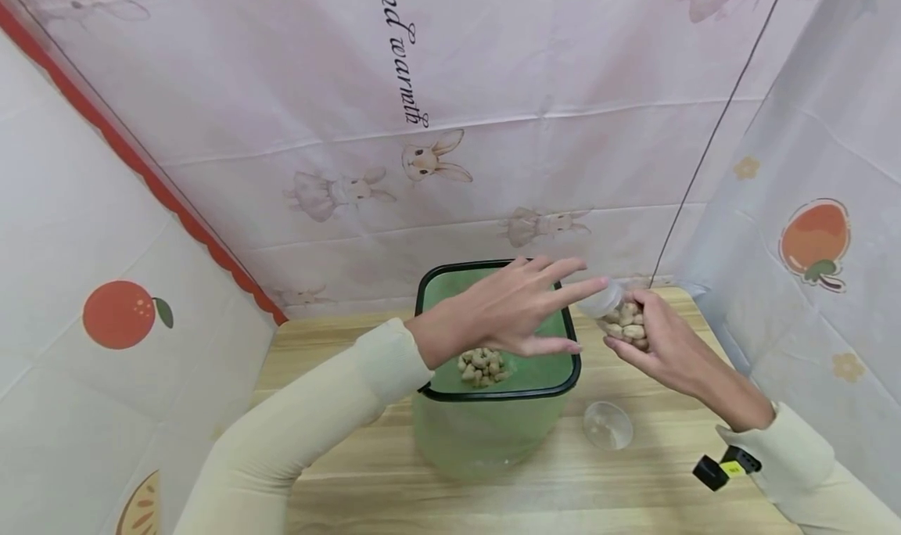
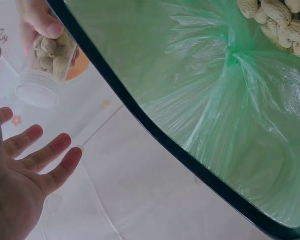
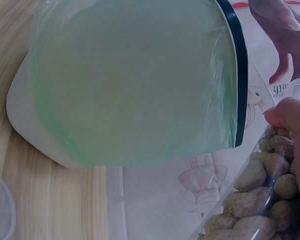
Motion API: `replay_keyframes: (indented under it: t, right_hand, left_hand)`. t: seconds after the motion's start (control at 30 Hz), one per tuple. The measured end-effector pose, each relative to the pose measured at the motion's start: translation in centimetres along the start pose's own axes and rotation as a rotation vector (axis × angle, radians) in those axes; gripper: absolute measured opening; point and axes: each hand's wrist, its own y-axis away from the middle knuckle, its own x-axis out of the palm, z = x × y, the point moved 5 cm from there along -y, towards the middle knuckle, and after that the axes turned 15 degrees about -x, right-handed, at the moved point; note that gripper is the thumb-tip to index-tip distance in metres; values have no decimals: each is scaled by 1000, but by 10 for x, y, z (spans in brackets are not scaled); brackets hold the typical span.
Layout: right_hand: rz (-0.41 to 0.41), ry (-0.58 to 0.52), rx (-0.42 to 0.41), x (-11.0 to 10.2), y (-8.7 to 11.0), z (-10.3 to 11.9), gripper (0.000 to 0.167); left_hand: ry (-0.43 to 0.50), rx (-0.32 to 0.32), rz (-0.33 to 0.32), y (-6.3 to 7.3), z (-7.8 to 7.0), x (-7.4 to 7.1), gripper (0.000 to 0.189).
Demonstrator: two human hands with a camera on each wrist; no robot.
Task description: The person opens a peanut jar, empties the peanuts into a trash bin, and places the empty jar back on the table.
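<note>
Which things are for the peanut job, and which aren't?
Probably for the job:
clear plastic jar of tan peanuts, in the right hand
black-rimmed bin with green plastic bag
round clear plastic piece, maybe a lid

Just there:
pale rabbit-print cloth
orange fruit picture

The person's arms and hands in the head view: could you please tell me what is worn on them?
The left hand and right hand are bare, with no gloves. The left sleeve and right sleeve are plain pale cream. A small black device with a yellow label sits at the right cuff.
</note>
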Motion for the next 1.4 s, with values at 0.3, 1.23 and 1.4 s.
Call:
replay_keyframes:
  t: [0.3,1.23,1.4]
  right_hand:
    - [14,40,-47,-2,-5,11,69]
    - [19,-43,-157,8,-11,31,56]
    - [18,-18,-184,9,-9,34,56]
  left_hand:
    - [44,19,-9,-8,-6,3,74]
    - [-154,75,16,-15,-20,15,49]
    - [-165,89,-68,-15,-22,13,40]
